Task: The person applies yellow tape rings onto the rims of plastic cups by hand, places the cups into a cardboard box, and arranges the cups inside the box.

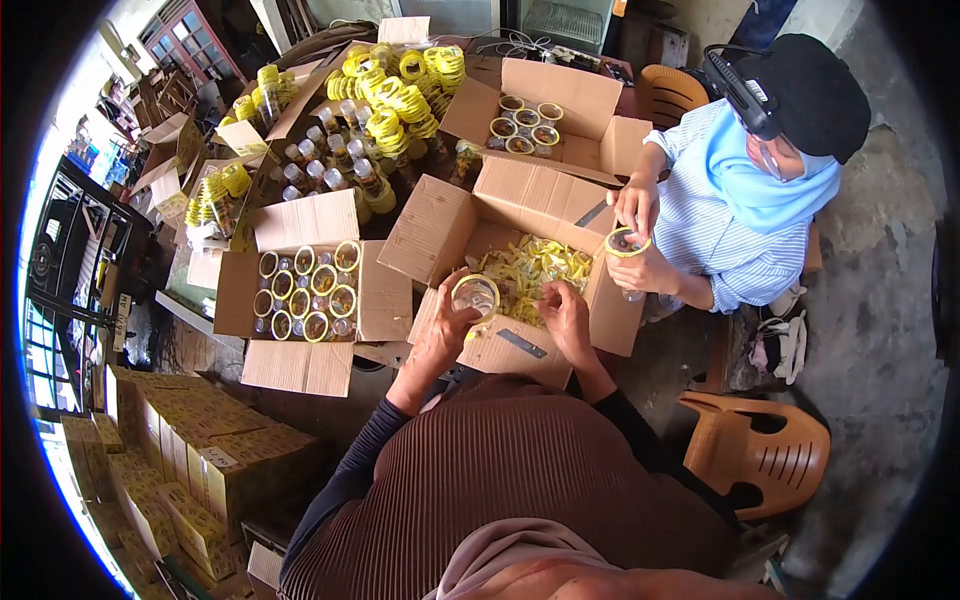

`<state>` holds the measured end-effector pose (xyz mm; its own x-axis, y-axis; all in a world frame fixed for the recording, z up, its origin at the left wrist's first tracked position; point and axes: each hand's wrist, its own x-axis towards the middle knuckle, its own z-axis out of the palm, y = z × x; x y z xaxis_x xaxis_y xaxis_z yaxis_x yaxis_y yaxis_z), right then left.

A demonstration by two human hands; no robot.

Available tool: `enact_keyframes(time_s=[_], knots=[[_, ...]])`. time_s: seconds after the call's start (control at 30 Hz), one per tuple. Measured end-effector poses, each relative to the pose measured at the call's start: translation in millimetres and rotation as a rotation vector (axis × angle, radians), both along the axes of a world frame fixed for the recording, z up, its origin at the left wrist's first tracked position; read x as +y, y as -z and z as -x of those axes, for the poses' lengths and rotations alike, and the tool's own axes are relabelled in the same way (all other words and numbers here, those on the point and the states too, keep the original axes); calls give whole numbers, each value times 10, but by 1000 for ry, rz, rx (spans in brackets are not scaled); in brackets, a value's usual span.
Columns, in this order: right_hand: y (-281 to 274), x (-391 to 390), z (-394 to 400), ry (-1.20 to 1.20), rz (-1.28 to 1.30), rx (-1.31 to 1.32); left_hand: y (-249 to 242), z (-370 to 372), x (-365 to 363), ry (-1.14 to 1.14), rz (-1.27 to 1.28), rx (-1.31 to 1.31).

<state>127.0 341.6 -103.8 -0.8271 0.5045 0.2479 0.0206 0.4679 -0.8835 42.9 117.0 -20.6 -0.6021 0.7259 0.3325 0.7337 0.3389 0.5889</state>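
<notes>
- While my left hand (443,325) grips a jar (475,296) upright over the open box (520,345), its mouth faces up, handy for the yellow pieces (530,265) inside.
- My right hand (566,308) rests curled at the box's near rim, just right of the jar; I cannot tell whether its fingers pinch anything.
- Across the box, a co-worker's hands (638,235) hold a second jar (627,243).
- The jar's contents are too small to make out.

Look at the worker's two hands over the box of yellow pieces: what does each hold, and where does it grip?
The left hand grips a clear jar by its side wall. The right hand rests at the open box; whether it holds anything cannot be told.
</notes>
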Motion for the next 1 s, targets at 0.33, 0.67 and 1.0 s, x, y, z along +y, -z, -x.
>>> enact_keyframes(time_s=[0.33, 0.67, 1.0], knots=[[-228, -190, 40, -315, 90, 3, 90, 26, 17, 10, -40, -53], [-317, -344, 35, -405, 624, -84, 280, 46, 106, 16, -408, -337], [-126, -427, 60, -126, 442, 64, 104, -137, 158, -204, -156, 128]])
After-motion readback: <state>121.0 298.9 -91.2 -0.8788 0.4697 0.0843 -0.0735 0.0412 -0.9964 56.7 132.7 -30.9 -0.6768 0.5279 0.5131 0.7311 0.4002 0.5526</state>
